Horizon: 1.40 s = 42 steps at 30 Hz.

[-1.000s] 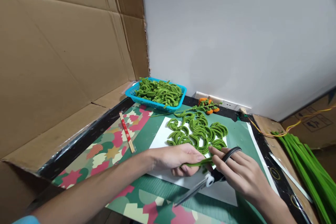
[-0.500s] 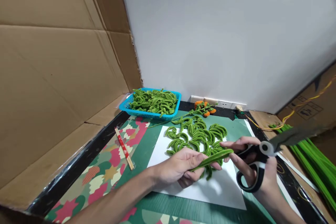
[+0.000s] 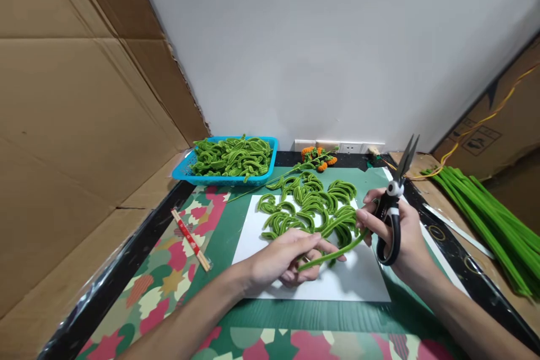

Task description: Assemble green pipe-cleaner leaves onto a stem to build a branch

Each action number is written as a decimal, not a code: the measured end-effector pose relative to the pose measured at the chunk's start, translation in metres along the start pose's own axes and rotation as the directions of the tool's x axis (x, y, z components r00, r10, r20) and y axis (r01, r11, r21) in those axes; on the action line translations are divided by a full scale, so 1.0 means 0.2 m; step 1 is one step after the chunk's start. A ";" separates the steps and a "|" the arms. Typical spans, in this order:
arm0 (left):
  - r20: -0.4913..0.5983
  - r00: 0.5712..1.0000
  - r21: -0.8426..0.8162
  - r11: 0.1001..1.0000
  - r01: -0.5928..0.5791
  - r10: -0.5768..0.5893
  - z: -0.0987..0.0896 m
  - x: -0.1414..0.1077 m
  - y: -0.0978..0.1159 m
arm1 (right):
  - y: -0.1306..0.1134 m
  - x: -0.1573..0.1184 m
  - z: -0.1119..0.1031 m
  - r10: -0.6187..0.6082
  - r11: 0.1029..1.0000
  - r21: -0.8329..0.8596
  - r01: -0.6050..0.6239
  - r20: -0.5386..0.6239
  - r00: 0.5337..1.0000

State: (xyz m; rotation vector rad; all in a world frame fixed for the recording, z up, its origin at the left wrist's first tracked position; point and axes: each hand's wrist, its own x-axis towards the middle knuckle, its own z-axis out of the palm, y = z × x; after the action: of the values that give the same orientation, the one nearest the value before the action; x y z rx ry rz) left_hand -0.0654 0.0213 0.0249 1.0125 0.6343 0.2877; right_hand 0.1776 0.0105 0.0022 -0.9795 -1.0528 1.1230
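Strips (image 3: 323,260), pinched by left hand (image 3: 280,256) and right hand (image 3: 411,233), are now parted, apparently easing separation; scissors (image 3: 395,188) are swung toward one o'clock.

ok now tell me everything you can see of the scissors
The scissors have black handle loops with white trim, a round white pivot cover with a dark centre, and grey blades that look like metal. They are held off the table in the right hand, blades pointing up and tips slightly apart, with one loop hanging below the fingers. Nothing is between the blades.
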 end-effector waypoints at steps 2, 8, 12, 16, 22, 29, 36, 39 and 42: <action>0.065 0.998 -0.023 0.999 0.026 -0.024 -0.01 0.01 -0.01 | 0.00 0.00 0.00 0.024 1.000 0.011 -0.024 -0.008 1.000; 0.150 0.984 -0.006 0.995 0.102 -0.100 -0.03 0.04 -0.06 | 0.01 0.01 -0.01 0.042 0.999 -0.013 -0.043 -0.039 0.998; 0.147 0.979 0.017 0.990 0.140 -0.141 -0.01 0.04 -0.05 | 0.00 0.01 0.00 -0.027 0.997 -0.071 0.022 -0.067 0.997; 0.207 0.962 0.028 0.984 0.174 -0.176 0.01 0.03 -0.03 | -0.02 0.01 0.02 -0.133 0.982 -0.146 0.119 -0.089 0.987; 0.255 0.958 -0.020 0.990 0.140 -0.130 0.04 0.06 -0.08 | 0.00 -0.01 0.05 -0.154 0.981 -0.138 0.133 -0.152 0.976; 0.269 0.959 -0.058 0.993 0.106 -0.087 0.09 0.09 -0.12 | 0.01 -0.03 0.07 -0.171 0.980 -0.134 0.144 -0.215 0.961; 0.307 0.945 -0.131 0.979 0.158 -0.112 0.12 0.12 -0.21 | 0.03 -0.03 0.09 -0.180 0.976 -0.167 0.141 -0.245 0.953; 0.317 0.940 -0.132 0.976 0.171 -0.121 0.13 0.12 -0.22 | 0.03 -0.03 0.09 -0.184 0.974 -0.175 0.143 -0.250 0.951; 0.337 0.933 -0.110 0.979 0.175 -0.129 0.14 0.12 -0.22 | 0.02 -0.04 0.10 -0.216 0.962 -0.216 0.164 -0.244 0.945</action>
State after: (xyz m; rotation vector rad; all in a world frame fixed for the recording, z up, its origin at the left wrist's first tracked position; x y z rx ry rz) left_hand -0.0319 -0.0074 -0.0109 0.8479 0.3802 0.0223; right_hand 0.1564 0.0048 0.0008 -1.1209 -1.0249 0.7160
